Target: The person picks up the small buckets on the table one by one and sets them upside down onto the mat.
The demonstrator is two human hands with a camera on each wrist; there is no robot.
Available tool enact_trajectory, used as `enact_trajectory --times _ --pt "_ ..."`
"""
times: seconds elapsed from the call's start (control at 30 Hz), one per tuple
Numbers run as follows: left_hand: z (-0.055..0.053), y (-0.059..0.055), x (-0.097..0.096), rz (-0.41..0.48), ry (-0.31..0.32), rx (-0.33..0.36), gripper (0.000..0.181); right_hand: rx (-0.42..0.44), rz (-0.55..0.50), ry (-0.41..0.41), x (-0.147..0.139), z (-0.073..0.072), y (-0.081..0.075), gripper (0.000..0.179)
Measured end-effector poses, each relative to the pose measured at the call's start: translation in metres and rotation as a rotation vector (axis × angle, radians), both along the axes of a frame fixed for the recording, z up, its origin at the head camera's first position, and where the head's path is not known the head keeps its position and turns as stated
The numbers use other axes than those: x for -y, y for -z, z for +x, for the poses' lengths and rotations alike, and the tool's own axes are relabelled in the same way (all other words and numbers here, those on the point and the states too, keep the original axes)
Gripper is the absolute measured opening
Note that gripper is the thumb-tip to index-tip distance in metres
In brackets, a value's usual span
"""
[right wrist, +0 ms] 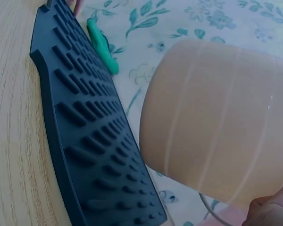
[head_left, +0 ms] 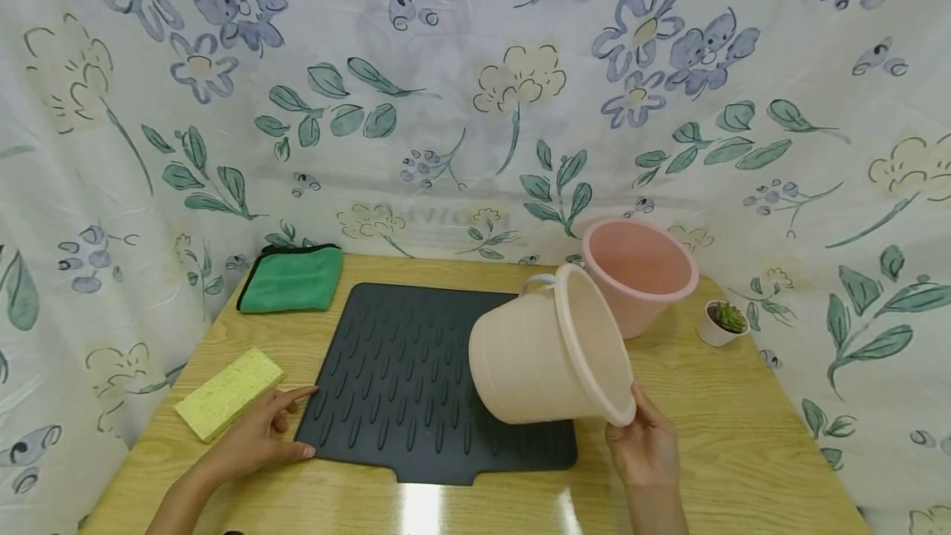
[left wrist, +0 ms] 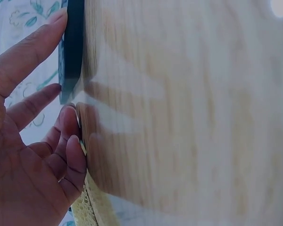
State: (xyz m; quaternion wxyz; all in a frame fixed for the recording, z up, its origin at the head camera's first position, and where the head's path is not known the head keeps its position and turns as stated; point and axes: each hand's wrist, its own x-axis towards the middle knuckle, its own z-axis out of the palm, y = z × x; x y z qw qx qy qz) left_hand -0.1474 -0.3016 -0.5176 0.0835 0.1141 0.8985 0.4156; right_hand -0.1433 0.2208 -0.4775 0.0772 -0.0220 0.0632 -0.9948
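- Head view: the right hand has its grip clamped on the rim of the cream bucket, which is tilted on its side, mouth facing right, above the right part of the dark ribbed mat.
- Head view: the left hand has thumb and index finger apart, at the mat's near-left corner; yellow sponge just beside it.
- Head view: on the worktop, green cloth at far left, pink bucket behind the cream one, small potted plant at right.
- Left wrist view: thumb on the mat's edge, index fingertip at its corner, remaining fingers bent.
- Right wrist view: bucket's side fills the right; fingers at its lower edge. Contact between bucket and mat: cannot tell.
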Motion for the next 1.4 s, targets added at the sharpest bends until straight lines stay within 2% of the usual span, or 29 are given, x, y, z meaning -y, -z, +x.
enact_trajectory --times 0.27,0.63,0.8,0.93,1.07,1.4 --pt "0.001 0.0 -0.002 -0.021 -0.006 -0.008 0.088 -0.031 -0.054 -0.021 0.008 -0.001 0.003 0.045" --pt "0.004 -0.004 -0.006 -0.051 -0.032 -0.027 0.084 -0.016 -0.069 -0.035 0.023 0.0 0.006 0.042" --pt "0.005 -0.005 -0.013 -0.057 -0.047 -0.13 0.079 -0.014 -0.079 -0.027 0.031 0.001 0.008 0.043" --pt "0.004 -0.005 -0.018 -0.053 -0.044 -0.191 0.078 -0.03 -0.127 -0.057 0.036 0.003 0.01 0.045" --pt "0.004 -0.008 -0.024 -0.031 -0.036 -0.177 0.079 -0.073 -0.149 -0.09 0.04 0.004 0.013 0.05" --pt "0.0 -0.014 -0.046 0.035 -0.017 -0.146 0.072 -0.143 -0.135 -0.107 0.048 0.003 0.017 0.055"
